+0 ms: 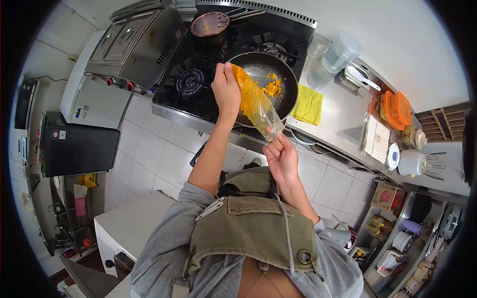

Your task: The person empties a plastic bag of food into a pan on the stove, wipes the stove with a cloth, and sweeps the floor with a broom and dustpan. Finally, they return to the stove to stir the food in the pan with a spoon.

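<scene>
A clear plastic bag (263, 110) with orange-yellow food inside stretches between my hands, tilted above a dark frying pan (293, 92). My left hand (226, 92) is closed around the bag's fuller upper end. Lower down, toward my body, my right hand (282, 155) pinches the other end of the bag. In the pan lies a small heap of chopped orange-yellow food (274, 86), right of the bag. The bag hides part of the pan's left side.
The pan stands on a black gas stove (169, 102), near a pot (210, 25) with utensils. On the right counter are a yellow cloth (308, 105), a pitcher (342, 51), a white spoon (362, 77), orange-lidded containers (395, 109) and a blender (422, 165). An oven (136, 42) is at left.
</scene>
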Demonstrator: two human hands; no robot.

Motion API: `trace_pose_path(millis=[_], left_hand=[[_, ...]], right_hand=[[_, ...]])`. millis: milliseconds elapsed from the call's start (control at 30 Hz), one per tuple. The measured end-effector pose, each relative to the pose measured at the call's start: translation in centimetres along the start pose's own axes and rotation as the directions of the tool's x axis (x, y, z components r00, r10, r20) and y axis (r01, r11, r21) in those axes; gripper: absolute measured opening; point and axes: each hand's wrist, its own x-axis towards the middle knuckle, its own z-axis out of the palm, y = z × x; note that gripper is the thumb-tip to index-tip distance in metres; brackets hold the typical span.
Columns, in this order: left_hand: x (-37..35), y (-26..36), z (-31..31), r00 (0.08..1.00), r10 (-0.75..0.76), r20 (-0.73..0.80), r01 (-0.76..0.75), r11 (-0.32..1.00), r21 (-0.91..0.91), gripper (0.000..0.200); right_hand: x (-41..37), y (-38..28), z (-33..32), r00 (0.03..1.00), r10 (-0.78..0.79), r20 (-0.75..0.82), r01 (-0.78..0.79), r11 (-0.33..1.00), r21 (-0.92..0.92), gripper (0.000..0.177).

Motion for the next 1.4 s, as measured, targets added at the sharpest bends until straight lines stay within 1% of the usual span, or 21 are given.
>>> trace_pose_path(millis=[133, 333, 433, 633, 733, 767, 800, 833, 867, 900, 933, 967, 1000, 1033, 1067, 1100, 1133, 1200, 1233, 1333, 1400], left_hand=[[0.3, -0.1, 0.1, 0.999, 0.039, -0.028, -0.038, 0.997, 0.062, 0.025], [1.0, -1.3, -0.3, 1.000, -0.016, -0.003, 0.017, 0.995, 0.102, 0.025], [2.1, -3.2, -0.9, 0.995, 0.051, -0.086, -0.031, 0.977, 0.213, 0.023], [5.3, -6.6, -4.8, 0.983, -0.003, -0.182, 0.040, 0.979, 0.199, 0.031], [6.6, -7.9, -6.5, 0.976, -0.119, -0.180, 0.114, 0.993, -0.043, 0.028], [6.6, -8.2, -6.6, 0.976, -0.120, -0.184, 0.114, 0.993, -0.041, 0.028], [6.6, -7.6, -6.7, 0.973, -0.182, -0.143, 0.151, 0.967, -0.204, 0.028], [6.6, -6.9, -6.8, 0.967, -0.235, -0.093, 0.188, 0.914, -0.360, 0.028], [6.6, -6.1, -6.8, 0.967, -0.234, -0.098, 0.185, 0.915, -0.360, 0.028], [6.5, -4.9, -6.6, 0.970, -0.242, -0.003, 0.218, 0.879, -0.424, 0.027], [6.5, -3.7, -6.3, 0.966, -0.240, 0.090, 0.254, 0.838, -0.484, 0.026], [6.6, -2.5, -6.0, 0.952, -0.273, 0.136, 0.304, 0.802, -0.513, 0.023], [7.1, -2.2, -5.9, 0.952, -0.275, 0.131, 0.303, 0.802, -0.514, 0.023], [7.7, -2.1, -5.7, 0.941, -0.193, 0.278, 0.293, 0.875, -0.385, 0.022], [8.3, -1.9, -5.4, 0.894, -0.123, 0.431, 0.252, 0.933, -0.256, 0.021], [8.7, -1.3, -5.4, 0.832, -0.159, 0.532, 0.309, 0.929, -0.205, 0.017], [8.9, -0.2, -5.5, 0.833, -0.157, 0.531, 0.307, 0.929, -0.206, 0.017], [9.0, 1.5, -5.5, 0.722, -0.185, 0.666, 0.256, 0.967, -0.009, 0.017], [9.3, 1.2, -5.3, 0.675, -0.189, 0.713, 0.283, 0.959, -0.014, 0.028], [9.8, 3.0, -5.2, 0.629, -0.174, 0.758, 0.161, 0.983, 0.092, 0.040], [9.9, 3.6, -4.7, 0.659, -0.121, 0.742, 0.081, 0.993, 0.090, 0.036]], right_hand=[[-0.4, -0.2, 0.1, 1.000, -0.025, 0.001, 0.025, 1.000, -0.019, 0.028], [-0.8, -0.7, -0.3, 0.998, -0.053, -0.020, 0.052, 0.998, -0.044, 0.027], [-1.1, -1.0, -0.4, 0.995, -0.088, -0.037, 0.085, 0.994, -0.069, 0.029], [-1.4, -3.3, -1.1, 0.920, -0.383, -0.078, 0.330, 0.868, -0.371, 0.029], [-0.7, -4.4, -2.5, 0.790, -0.612, -0.023, 0.436, 0.587, -0.682, 0.032], [-0.3, -5.1, -3.3, 0.760, -0.650, 0.019, 0.394, 0.437, -0.808, 0.030], [0.3, -5.7, -4.1, 0.731, -0.678, 0.070, 0.336, 0.269, -0.902, 0.028], [0.9, -5.9, -4.7, 0.734, -0.676, 0.073, 0.338, 0.269, -0.902, 0.028], [1.5, -6.0, -5.2, 0.687, -0.716, 0.127, 0.285, 0.104, -0.953, 0.026], [1.8, -6.0, -5.5, 0.641, -0.743, 0.190, 0.216, -0.063, -0.974, 0.024], [1.9, -6.0, -5.6, 0.643, -0.741, 0.195, 0.221, -0.064, -0.973, 0.024], [1.9, -6.0, -5.6, 0.620, -0.746, 0.241, 0.191, -0.154, -0.969, 0.022], [1.9, -6.0, -5.8, 0.599, -0.747, 0.287, 0.157, -0.242, -0.958, 0.020], [2.7, -6.1, -6.9, 0.562, -0.689, 0.457, 0.131, -0.472, -0.872, 0.014], [2.7, -5.9, -7.4, 0.563, -0.689, 0.457, 0.129, -0.472, -0.872, 0.014], [2.8, -5.7, -7.6, 0.574, -0.670, 0.472, 0.110, -0.508, -0.854, 0.013], [2.8, -5.6, -7.7, 0.583, -0.650, 0.488, 0.094, -0.542, -0.835, 0.011], [2.7, -5.3, -7.6, 0.604, -0.632, 0.485, 0.074, -0.562, -0.824, 0.008], [2.8, -5.2, -7.6, 0.583, -0.611, 0.536, 0.085, -0.610, -0.788, 0.008], [3.2, -5.0, -7.8, 0.566, -0.584, 0.581, 0.081, -0.662, -0.745, 0.008], [3.7, -5.2, -7.7, 0.589, -0.538, 0.603, 0.095, -0.695, -0.713, 0.009]])
